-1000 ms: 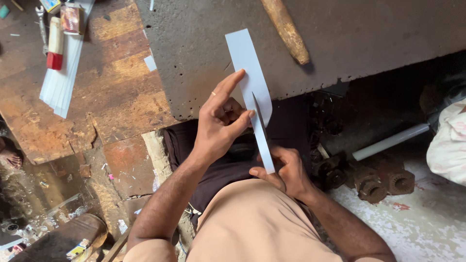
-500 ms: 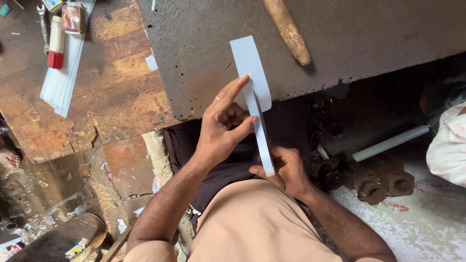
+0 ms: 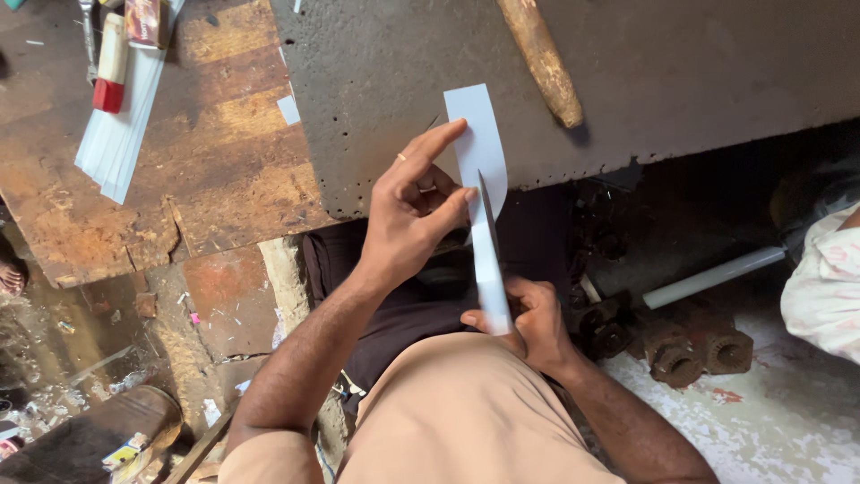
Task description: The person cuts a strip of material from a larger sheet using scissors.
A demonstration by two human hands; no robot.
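Paper (image 3: 479,143), a long pale strip, runs between my two hands: its upper end curls over the dark slab (image 3: 681,81) just past my left fingertips, and its lower end sits in my right hand down by my lap.

Far left of my fingers, on the worn wooden bench (image 3: 215,179), lies a stack of white strips (image 3: 116,143) with a red-and-white tube (image 3: 109,67) resting on its top end. A small white scrap (image 3: 288,109) lies on the bench near the slab's edge, closer to my left hand.

My left hand (image 3: 408,220) is raised over the slab's front edge. The forefinger points up and out, its tip almost at the strip's left edge; the thumb presses against the strip lower down, where the fold narrows it. The other fingers are curled in, and one carries a ring. So this hand is pinching and steadying the strip rather than gripping it whole.

Right of that, and lower, my right hand (image 3: 528,318) is closed around the strip's bottom end, thumb on top, the fingers wrapped under it.

Beyond my fingertips, up and to the right, a wooden handle (image 3: 542,58) lies slanted on the slab, well apart from the strip. Farther right, below the slab, a white pipe (image 3: 712,278) lies on the floor beside rusty metal fittings (image 3: 690,354).
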